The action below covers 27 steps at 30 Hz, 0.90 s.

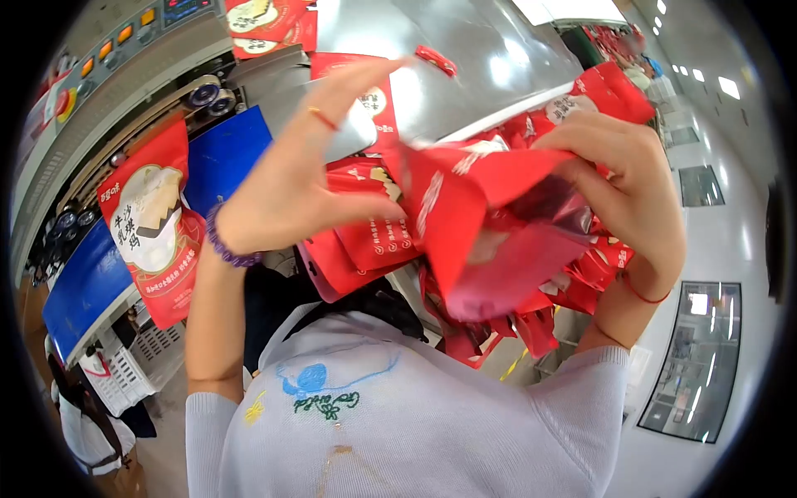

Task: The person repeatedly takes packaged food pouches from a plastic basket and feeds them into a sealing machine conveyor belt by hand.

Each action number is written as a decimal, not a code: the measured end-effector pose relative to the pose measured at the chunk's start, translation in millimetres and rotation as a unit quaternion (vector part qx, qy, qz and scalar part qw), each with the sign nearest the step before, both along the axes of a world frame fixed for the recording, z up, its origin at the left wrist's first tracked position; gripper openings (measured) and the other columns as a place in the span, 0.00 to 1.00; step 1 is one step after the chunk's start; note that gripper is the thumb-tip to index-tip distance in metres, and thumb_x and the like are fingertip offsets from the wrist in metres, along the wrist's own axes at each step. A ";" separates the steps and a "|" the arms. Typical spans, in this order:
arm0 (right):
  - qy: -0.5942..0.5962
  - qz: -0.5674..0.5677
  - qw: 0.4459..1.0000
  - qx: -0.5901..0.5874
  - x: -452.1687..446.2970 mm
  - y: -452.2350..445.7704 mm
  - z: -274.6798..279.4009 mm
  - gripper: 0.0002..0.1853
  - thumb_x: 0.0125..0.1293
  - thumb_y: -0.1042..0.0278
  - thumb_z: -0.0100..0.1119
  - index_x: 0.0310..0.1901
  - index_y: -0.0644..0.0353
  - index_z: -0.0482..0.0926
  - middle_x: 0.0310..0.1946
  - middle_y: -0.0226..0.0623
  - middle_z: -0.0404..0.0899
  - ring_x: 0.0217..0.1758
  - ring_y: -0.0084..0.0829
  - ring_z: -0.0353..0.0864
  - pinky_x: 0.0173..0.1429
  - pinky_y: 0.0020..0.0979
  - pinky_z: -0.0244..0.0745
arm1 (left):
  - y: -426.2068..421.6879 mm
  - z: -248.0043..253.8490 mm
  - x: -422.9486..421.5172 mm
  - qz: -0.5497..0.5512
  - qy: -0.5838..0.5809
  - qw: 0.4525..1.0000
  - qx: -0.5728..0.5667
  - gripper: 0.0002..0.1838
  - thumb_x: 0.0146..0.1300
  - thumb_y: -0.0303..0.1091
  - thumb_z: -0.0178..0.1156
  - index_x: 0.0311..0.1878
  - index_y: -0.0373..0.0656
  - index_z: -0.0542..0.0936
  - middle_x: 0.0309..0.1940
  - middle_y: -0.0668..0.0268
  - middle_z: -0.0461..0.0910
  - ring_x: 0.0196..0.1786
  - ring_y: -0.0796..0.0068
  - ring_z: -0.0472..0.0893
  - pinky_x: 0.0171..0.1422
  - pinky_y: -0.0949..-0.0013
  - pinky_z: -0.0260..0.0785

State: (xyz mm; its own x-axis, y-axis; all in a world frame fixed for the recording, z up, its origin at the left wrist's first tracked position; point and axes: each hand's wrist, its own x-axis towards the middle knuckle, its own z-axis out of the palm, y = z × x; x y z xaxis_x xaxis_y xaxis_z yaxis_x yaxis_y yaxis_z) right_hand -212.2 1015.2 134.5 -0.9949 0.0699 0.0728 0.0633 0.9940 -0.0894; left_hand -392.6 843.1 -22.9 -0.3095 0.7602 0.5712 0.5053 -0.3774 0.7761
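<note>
My single fisheye view looks forward and down from the wearer's head, close above the left hand point(303, 183) and right hand point(633, 178), past the near edge of the steel table point(465, 29).

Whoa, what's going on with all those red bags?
Someone's right hand is gripping a red pouch whose mouth gapes open. The left hand is open beside it, fingers spread. Small red packets are heaped near the right hand, and one little red packet lies on the metal table. Another printed pouch lies at the left, over a blue surface.
</note>
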 end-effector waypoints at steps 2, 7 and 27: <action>-0.022 0.014 0.992 -0.124 -21.9 -3.1 -4.1 0.09 0.54 0.78 0.62 0.39 0.63 0.82 0.30 0.41 0.81 0.35 0.37 0.82 0.39 0.29 0.75 | 2.6 -0.2 3.9 -0.140 -0.050 0.987 0.052 0.36 0.45 0.27 0.77 0.61 0.38 0.75 0.61 0.58 0.75 0.65 0.66 0.72 0.71 0.65 0.61; -0.077 0.059 0.692 -0.715 -74.0 46.8 -65.6 0.35 0.74 0.39 0.45 0.65 0.66 0.70 0.58 0.42 0.78 0.56 0.30 0.80 0.60 0.30 0.75 | -21.3 -19.7 9.9 0.053 -0.490 0.865 0.092 0.13 0.67 0.31 0.63 0.51 0.36 0.81 0.41 0.66 0.85 0.42 0.80 0.84 0.47 0.75 0.77; -0.010 -0.244 0.763 -0.598 -179.5 95.6 -256.5 0.14 0.61 0.74 0.68 0.37 0.56 0.68 0.34 0.34 0.81 0.34 0.22 0.84 0.33 0.25 0.82 | 13.7 -162.9 -100.3 0.343 -0.537 0.768 -0.070 0.09 0.60 0.31 0.68 0.36 0.37 0.79 0.16 0.79 0.67 0.13 0.91 0.56 0.15 0.78 0.40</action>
State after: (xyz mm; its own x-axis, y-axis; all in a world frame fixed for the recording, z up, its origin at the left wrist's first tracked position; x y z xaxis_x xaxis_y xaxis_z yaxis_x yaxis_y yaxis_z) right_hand -391.7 1110.8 -122.0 -0.8294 0.4364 -0.3488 0.4133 0.0592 -0.9087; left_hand -492.9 856.8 -185.8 -0.8996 0.2394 -0.3651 -0.4112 -0.1832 0.8930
